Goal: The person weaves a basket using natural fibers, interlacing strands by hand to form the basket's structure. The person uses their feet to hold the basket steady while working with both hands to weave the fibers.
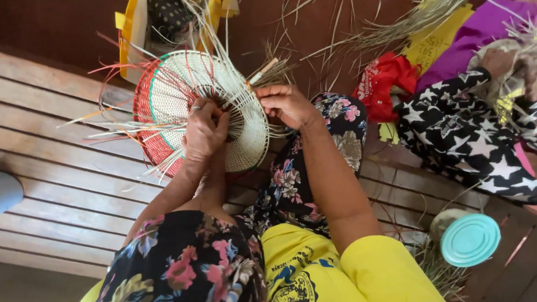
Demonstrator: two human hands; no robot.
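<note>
Your left hand (204,131) grips the woven basket (201,111) at its middle, fingers curled on the straw strands (128,124). Right hand (286,105) sits at the basket's right edge, fingers pinched on strands w/ a small stick (262,71). Basket's tilted over wood floor (64,178), above your knees. Teal lid (469,239) well right of basket.

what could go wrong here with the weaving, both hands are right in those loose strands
1. The round woven basket piece stands on edge, gripped only by the left hand and right hand; a slip may loosen the weave.
2. Stiff loose straw strands fan out around the fingers and could snag or poke skin.
3. The teal-lidded container sits close by the right elbow and might get knocked over.
</note>
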